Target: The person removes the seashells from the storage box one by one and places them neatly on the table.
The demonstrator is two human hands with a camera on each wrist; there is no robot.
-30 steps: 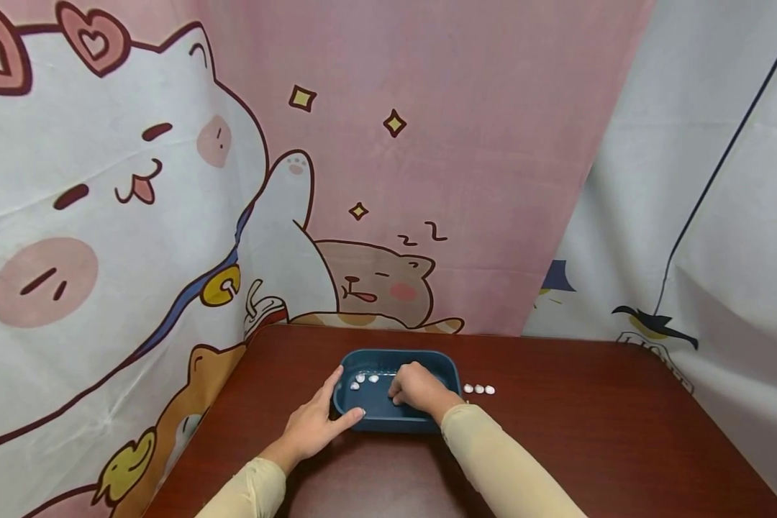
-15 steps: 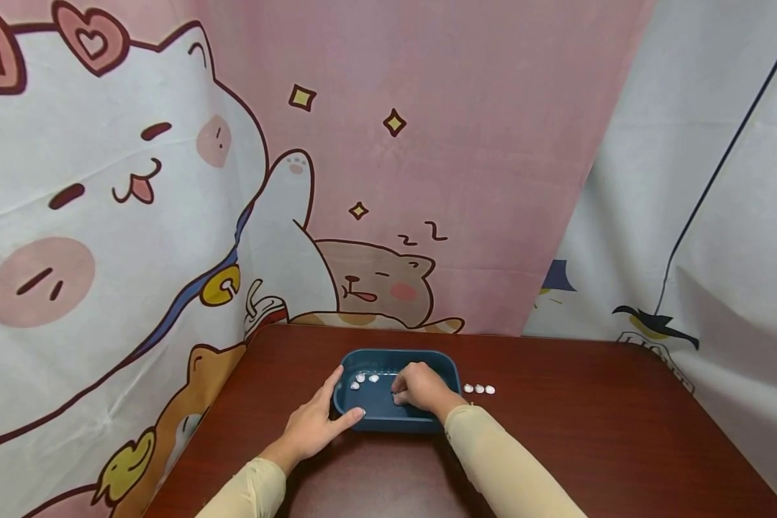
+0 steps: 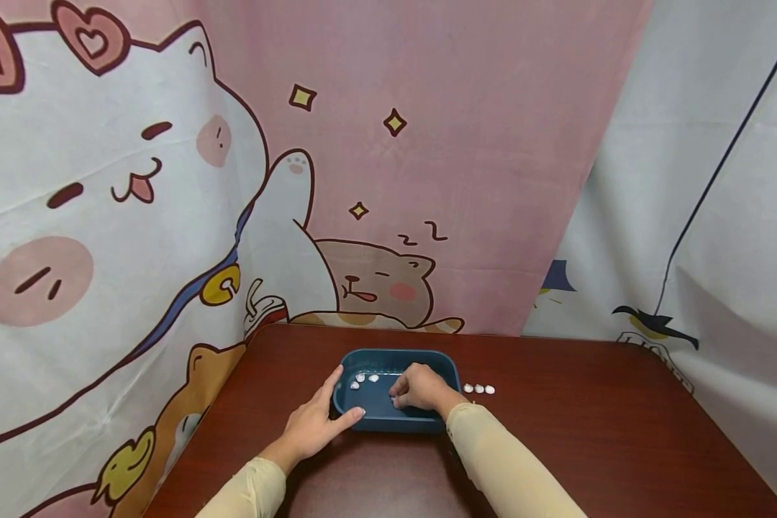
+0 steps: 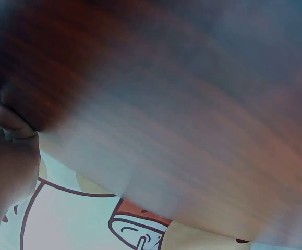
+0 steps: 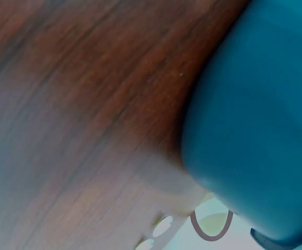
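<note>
A: What's closest to the camera?

B: Two pale yellow sleeves, the left sleeve (image 3: 249, 493) and the right sleeve (image 3: 505, 460), stretched over a reddish-brown bench (image 3: 557, 417).

A: And the hands?

B: The left hand (image 3: 316, 424) rests on the left end of a blue tray (image 3: 398, 426), fingers up along the rim, thumb over the near edge. That grip's pretty relaxed, not curled round anything. The right hand (image 3: 421, 392) dips into the right half of the tray, fingers bent, tips down near the bottom.

A: Is that one grasping something?

B: Honestly can't tell. The fingertips are too small to make out in the head view, and the right wrist view mostly gets the tray's outer wall and some bench.

A: Where are the white bits?

B: Three small white pieces (image 3: 360, 377) sit loosely bunched in the left part of the tray. Three white discs (image 3: 479, 389) are lined up on the bench just right of it, pretty much side by side.

A: Anything behind?

B: Printed cloth (image 3: 492, 144) past the far edge: big white cat (image 3: 103, 180) on the left, dozing brown animal (image 3: 388, 280) mid-way, dark bird (image 3: 660, 327) on the right.
</note>
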